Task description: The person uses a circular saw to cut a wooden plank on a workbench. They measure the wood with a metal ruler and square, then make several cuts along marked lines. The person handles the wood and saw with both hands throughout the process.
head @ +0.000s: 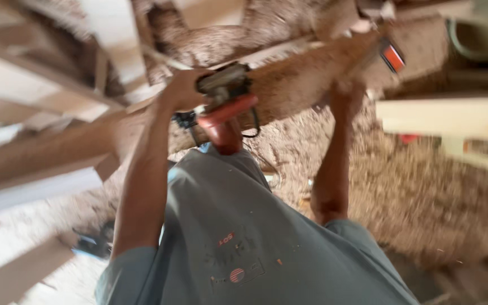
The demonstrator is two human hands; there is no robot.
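Sawdust (419, 186) covers the floor on every side, thickest to the right, and pale planks (453, 116) crowd the edges — a light board juts in from the right, more boards (35, 152) slant across the left, so little open room is left around the work. A long dusty wooden beam (306, 79) runs across the middle, its long axis rising from lower left to upper right. The red power tool (224, 110) sits on the beam near its middle, red handle pointing down toward the person's grey shirt (244, 237). The left hand (184, 90) wraps the tool's upper part, fingers curled shut around it. The right hand (348, 85) rests against the beam farther right — blur hides whether its fingers grip or lie flat. A dark object (94, 243) lies on the floor at lower left.
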